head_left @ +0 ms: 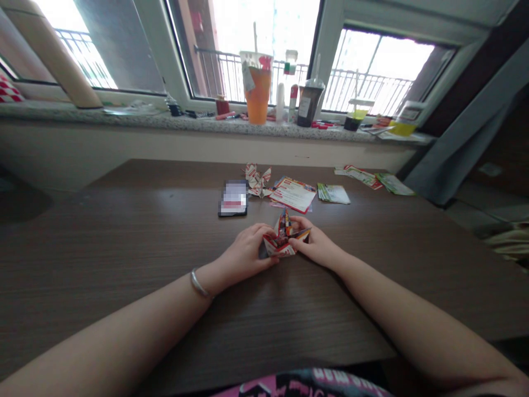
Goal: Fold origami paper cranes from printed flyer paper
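Note:
Both my hands meet at the middle of a dark wooden table (124,237). Between them is a small folded paper piece (283,238), printed in red, white and blue, with a point standing up. My left hand (246,252) pinches its left side, fingers closed; a silver bracelet (199,284) sits on that wrist. From the right, my right hand (314,242) grips the piece with thumb and fingers closed on its edge.
Behind my hands lie a phone (233,198), a finished folded paper figure (258,181), a printed leaflet (292,194) and more leaflets (333,193) further right. The stone windowsill (124,118) holds an orange drink cup (258,88), a dark drink cup (309,102) and small bottles.

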A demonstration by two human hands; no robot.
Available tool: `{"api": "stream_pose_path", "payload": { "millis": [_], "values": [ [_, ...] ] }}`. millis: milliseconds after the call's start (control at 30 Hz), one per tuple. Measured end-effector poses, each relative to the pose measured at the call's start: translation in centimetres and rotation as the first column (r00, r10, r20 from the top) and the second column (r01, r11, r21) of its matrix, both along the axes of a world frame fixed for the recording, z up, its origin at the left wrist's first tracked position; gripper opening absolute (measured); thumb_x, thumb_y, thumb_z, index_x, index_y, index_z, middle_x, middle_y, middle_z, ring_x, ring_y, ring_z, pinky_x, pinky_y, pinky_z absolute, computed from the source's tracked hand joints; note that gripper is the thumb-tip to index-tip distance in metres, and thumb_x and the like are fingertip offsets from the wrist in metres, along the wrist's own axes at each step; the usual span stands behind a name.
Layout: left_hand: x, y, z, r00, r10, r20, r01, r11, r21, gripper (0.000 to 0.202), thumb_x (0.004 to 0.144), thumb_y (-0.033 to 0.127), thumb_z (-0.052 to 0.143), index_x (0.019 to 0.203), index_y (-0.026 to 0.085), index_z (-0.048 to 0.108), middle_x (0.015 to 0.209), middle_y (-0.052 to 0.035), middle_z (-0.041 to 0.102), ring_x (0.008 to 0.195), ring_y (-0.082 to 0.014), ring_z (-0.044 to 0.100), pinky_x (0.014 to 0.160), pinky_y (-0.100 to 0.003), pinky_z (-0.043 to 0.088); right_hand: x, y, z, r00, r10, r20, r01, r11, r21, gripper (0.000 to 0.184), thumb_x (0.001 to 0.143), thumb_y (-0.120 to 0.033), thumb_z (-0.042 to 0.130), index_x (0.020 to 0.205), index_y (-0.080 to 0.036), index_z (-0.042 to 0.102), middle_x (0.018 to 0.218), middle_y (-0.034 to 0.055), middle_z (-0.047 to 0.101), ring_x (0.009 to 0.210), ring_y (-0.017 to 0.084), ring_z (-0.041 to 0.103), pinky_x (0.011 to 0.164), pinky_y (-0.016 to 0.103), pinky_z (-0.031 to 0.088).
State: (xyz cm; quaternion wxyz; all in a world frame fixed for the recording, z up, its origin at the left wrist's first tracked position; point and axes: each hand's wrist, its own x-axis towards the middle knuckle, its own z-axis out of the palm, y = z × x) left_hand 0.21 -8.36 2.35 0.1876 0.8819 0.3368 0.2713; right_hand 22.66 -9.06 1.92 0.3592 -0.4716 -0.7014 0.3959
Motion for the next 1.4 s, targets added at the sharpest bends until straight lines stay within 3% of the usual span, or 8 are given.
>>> {"api": "stream_pose_path", "payload": {
  "millis": [133, 300, 400, 600, 700, 800, 1100, 1400],
  "values": [
    [0.0, 0.2, -0.1, 1.0, 0.011, 0.02, -0.01, 1.0, -0.029, 0.035, 0.077, 0.033, 0.069, 0.107, 0.02, 0.055, 0.115, -0.0085, 0.059, 0.107, -0.0244, 0.057, 0.096, -0.044, 0.046, 0.3, -0.1, -0.1, 0.998, 0.028, -0.058, -0.028, 1.0, -0.008, 0.057, 0.081, -0.029, 0.064, 0.132, -0.02, 0.041, 0.113, 0.0069, 0.064, 0.1, 0.02, 0.062, 0.094, 0.039, 0.046],
    [-0.1, 0.5, -0.2, 0.996, 0.049, 0.077, -0.042, 0.995, -0.091, 0.042, 0.077, 0.032, 0.068, 0.113, 0.018, 0.054, 0.116, -0.0101, 0.059, 0.109, -0.0246, 0.057, 0.098, -0.043, 0.046, 0.7, 0.3, -0.5, 0.985, 0.082, -0.151, -0.081, 0.997, 0.012, 0.038, 0.081, -0.031, 0.064, 0.115, -0.022, 0.051, 0.115, 0.0063, 0.062, 0.105, 0.021, 0.06, 0.096, 0.04, 0.045],
    [-0.1, 0.6, -0.5, 0.988, 0.074, 0.134, -0.062, 0.994, -0.093, 0.046, 0.078, 0.029, 0.065, 0.12, 0.016, 0.05, 0.121, -0.012, 0.057, 0.114, -0.0252, 0.055, 0.101, -0.042, 0.045, 0.8, 0.8, -0.9, 0.988, 0.054, -0.147, -0.047, 0.998, 0.051, 0.03, 0.08, -0.03, 0.064, 0.107, -0.022, 0.054, 0.108, 0.0054, 0.064, 0.101, 0.02, 0.06, 0.095, 0.039, 0.046],
    [-0.1, 0.8, -0.9, 0.978, 0.096, 0.185, -0.059, 0.979, -0.196, 0.042, 0.084, 0.032, 0.061, 0.122, 0.017, 0.051, 0.127, -0.013, 0.058, 0.119, -0.0265, 0.054, 0.105, -0.046, 0.041, 0.5, 1.2, -0.9, 0.97, -0.101, -0.223, 0.08, 0.992, -0.1, 0.026, 0.079, -0.038, 0.065, 0.096, -0.022, 0.055, 0.09, 0.002, 0.066, 0.075, 0.015, 0.061, 0.062, 0.028, 0.052],
    [-0.1, 0.9, -0.7, 0.973, 0.116, 0.201, -0.06, 0.963, -0.264, 0.035, 0.088, 0.034, 0.056, 0.119, 0.017, 0.054, 0.126, -0.0119, 0.06, 0.119, -0.0258, 0.055, 0.106, -0.046, 0.041, 0.4, 1.1, -0.5, 0.945, -0.15, -0.291, 0.102, 0.98, -0.173, 0.026, 0.074, -0.038, 0.07, 0.088, -0.022, 0.055, 0.084, 0.001, 0.067, 0.078, 0.016, 0.063, 0.062, 0.026, 0.053],
    [0.0, 1.0, -0.4, 0.958, 0.126, 0.258, -0.04, 0.948, -0.316, 0.036, 0.091, 0.035, 0.054, 0.121, 0.016, 0.052, 0.128, -0.0123, 0.059, 0.121, -0.0246, 0.054, 0.105, -0.044, 0.042, 0.5, 1.1, -0.5, 0.943, -0.163, -0.291, 0.12, 0.98, -0.161, 0.023, 0.074, -0.038, 0.068, 0.086, -0.021, 0.057, 0.083, 0.0013, 0.067, 0.079, 0.016, 0.062, 0.061, 0.026, 0.052],
    [0.0, 1.0, -0.5, 0.929, 0.196, 0.314, -0.052, 0.91, -0.412, 0.031, 0.093, 0.042, 0.049, 0.108, 0.016, 0.058, 0.101, -0.0093, 0.068, 0.093, -0.0207, 0.064, 0.085, -0.037, 0.052, 0.3, 0.8, -0.7, 0.968, -0.178, -0.179, 0.183, 0.983, 0.013, 0.022, 0.079, -0.035, 0.063, 0.096, -0.021, 0.063, 0.094, 0.0045, 0.068, 0.079, 0.018, 0.06, 0.067, 0.032, 0.052],
    [-0.1, 0.7, -0.3, 0.94, 0.24, 0.241, -0.141, 0.92, -0.365, 0.029, 0.094, 0.041, 0.043, 0.088, 0.017, 0.057, 0.079, -0.0039, 0.064, 0.073, -0.0172, 0.061, 0.071, -0.031, 0.05, 0.2, 0.7, -0.6, 0.97, -0.165, -0.178, 0.171, 0.985, 0.02, 0.02, 0.08, -0.039, 0.062, 0.086, -0.021, 0.061, 0.086, 0.0029, 0.067, 0.07, 0.015, 0.058, 0.07, 0.033, 0.051]
  ]
}}
